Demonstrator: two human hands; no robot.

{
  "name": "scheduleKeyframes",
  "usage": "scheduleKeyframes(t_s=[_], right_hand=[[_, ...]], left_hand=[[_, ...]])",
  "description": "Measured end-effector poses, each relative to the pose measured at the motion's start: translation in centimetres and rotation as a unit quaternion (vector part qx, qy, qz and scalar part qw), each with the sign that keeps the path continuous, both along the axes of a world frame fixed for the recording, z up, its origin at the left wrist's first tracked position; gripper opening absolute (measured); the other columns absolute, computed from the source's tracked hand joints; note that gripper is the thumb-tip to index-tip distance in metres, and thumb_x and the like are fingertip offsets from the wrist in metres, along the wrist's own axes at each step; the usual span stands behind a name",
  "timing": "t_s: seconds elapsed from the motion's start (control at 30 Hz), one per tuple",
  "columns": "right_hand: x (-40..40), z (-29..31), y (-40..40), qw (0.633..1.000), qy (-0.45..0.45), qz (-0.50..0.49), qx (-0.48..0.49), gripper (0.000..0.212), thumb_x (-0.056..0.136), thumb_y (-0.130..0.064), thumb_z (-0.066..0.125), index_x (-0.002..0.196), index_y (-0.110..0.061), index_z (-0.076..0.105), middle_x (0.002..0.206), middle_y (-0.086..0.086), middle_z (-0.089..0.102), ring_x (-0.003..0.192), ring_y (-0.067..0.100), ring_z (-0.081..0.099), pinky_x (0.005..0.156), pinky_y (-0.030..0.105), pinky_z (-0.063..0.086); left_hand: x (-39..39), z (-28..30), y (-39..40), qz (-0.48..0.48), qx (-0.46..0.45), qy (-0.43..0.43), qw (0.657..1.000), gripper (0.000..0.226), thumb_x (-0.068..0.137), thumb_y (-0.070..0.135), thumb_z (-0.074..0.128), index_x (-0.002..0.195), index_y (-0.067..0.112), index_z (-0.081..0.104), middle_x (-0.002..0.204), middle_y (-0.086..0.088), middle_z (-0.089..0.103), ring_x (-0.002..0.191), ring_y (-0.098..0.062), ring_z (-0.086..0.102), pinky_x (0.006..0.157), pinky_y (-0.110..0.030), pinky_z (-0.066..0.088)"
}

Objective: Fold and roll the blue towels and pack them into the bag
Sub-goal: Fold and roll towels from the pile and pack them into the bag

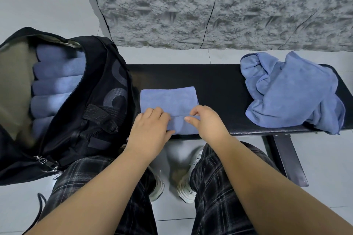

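I have the folded towel [169, 104] flat on the bench [215, 89], beside the open bag [99, 86] with its packed rolls [57, 84]. My left hand [150, 129] and right hand [206, 122] both pinch its near edge, fingers curled over the first turn. It looks soft, light and limp, so I judge it needs even grip at both corners to roll tight. A loose pile [292, 91] waits at the right.

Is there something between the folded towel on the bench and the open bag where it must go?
Nothing visible blocks it. The folded towel lies on the bench right beside the bag, whose opening faces up with rolled towels already inside. Both the left hand and right hand grip the towel's near fold.
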State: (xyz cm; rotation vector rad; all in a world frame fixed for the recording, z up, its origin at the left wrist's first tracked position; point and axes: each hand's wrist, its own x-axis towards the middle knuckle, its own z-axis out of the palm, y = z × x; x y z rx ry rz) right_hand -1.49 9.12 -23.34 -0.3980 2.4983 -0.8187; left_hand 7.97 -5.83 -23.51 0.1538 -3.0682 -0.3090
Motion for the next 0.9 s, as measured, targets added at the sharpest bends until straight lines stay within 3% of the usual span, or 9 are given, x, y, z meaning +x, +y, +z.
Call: scheduleKeyframes(t_s=[0.2,0.3,0.4,0.5,0.6,0.67,0.73,0.8,0.9], right_hand=[[0.6,-0.2,-0.5,0.99,0.133,0.05,-0.018,0.012,0.092,-0.01,0.055,0.1,-0.007,0.063,0.101,0.003,0.058,0.099,0.021,0.046,0.08,0.025,0.04],[1.0,0.1,-0.7,0.98,0.179,0.091,-0.016,0.023,0.087,0.002,0.051,0.102,-0.005,0.068,0.103,0.006,0.064,0.101,0.025,0.052,0.085,0.03,0.045],[1.2,-0.1,-0.8,0.968,0.222,0.115,-0.033,0.026,0.077,0.008,0.055,0.094,-0.001,0.072,0.093,0.01,0.069,0.092,0.032,0.061,0.082,0.037,0.052],[1.5,-0.3,-1.1,0.966,0.226,0.12,-0.029,0.03,0.072,0.009,0.055,0.095,-0.002,0.072,0.096,0.009,0.071,0.092,0.03,0.065,0.082,0.035,0.051],[1.5,-0.6,-1.5,0.953,0.26,0.153,-0.012,0.032,0.07,0.003,0.054,0.095,-0.006,0.071,0.097,0.005,0.071,0.092,0.026,0.066,0.088,0.035,0.05],[1.5,-1.2,-1.4,0.944,0.27,0.19,0.023,0.037,0.075,-0.002,0.06,0.111,-0.006,0.066,0.114,0.005,0.067,0.111,0.027,0.06,0.105,0.042,0.038],[1.6,-1.5,-1.3,0.94,0.26,0.213,0.052,0.051,0.078,0.001,0.063,0.128,-0.005,0.055,0.13,0.006,0.058,0.127,0.028,0.048,0.112,0.039,0.018],[1.6,-1.4,-1.5,0.947,0.235,0.212,0.052,0.059,0.079,0.008,0.051,0.136,-0.006,0.047,0.137,0.006,0.051,0.134,0.026,0.038,0.113,0.033,0.006],[1.1,-1.0,-2.1,0.955,0.204,0.207,0.053,0.062,0.078,0.005,0.046,0.138,-0.012,0.042,0.135,0.0,0.047,0.133,0.019,0.034,0.115,0.027,0.0]], left_hand=[[-0.6,-0.5,0.2,0.042,0.013,0.004,0.999,0.02,0.069,0.02,0.081,0.083,0.011,0.069,0.075,-0.003,0.061,0.068,-0.027,0.057,0.056,-0.036,0.046],[-1.2,-0.8,-0.1,0.063,0.017,0.014,0.998,0.012,0.076,0.019,0.075,0.083,0.01,0.07,0.076,-0.005,0.062,0.069,-0.028,0.057,0.058,-0.036,0.045],[-1.8,-1.0,-0.2,0.091,0.03,0.012,0.995,0.015,0.088,0.023,0.062,0.092,0.011,0.07,0.087,-0.006,0.064,0.081,-0.03,0.056,0.068,-0.036,0.04],[-2.5,-1.0,-0.7,0.102,0.039,-0.014,0.994,0.026,0.097,0.031,0.046,0.102,0.016,0.067,0.099,-0.003,0.063,0.095,-0.026,0.052,0.077,-0.033,0.037],[-3.2,-1.0,-1.5,0.125,0.111,-0.018,0.986,0.024,0.094,0.031,0.052,0.107,0.018,0.067,0.104,-0.003,0.065,0.101,-0.026,0.052,0.086,-0.036,0.042],[-3.5,-0.9,-1.8,0.133,0.156,-0.004,0.979,0.017,0.09,0.027,0.059,0.099,0.016,0.069,0.098,-0.003,0.065,0.097,-0.025,0.052,0.086,-0.036,0.043],[-3.5,-0.7,-1.8,0.12,0.167,0.029,0.978,0.011,0.086,0.024,0.065,0.089,0.014,0.068,0.089,-0.003,0.062,0.089,-0.026,0.052,0.08,-0.038,0.044],[-3.2,-0.6,-1.6,0.102,0.123,0.056,0.986,0.011,0.084,0.024,0.067,0.083,0.013,0.068,0.085,-0.004,0.06,0.086,-0.028,0.052,0.075,-0.04,0.044],[-2.6,0.1,-1.0,0.111,0.074,0.028,0.991,0.024,0.084,0.037,0.065,0.097,0.016,0.068,0.099,-0.002,0.057,0.102,-0.027,0.046,0.087,-0.037,0.03]])
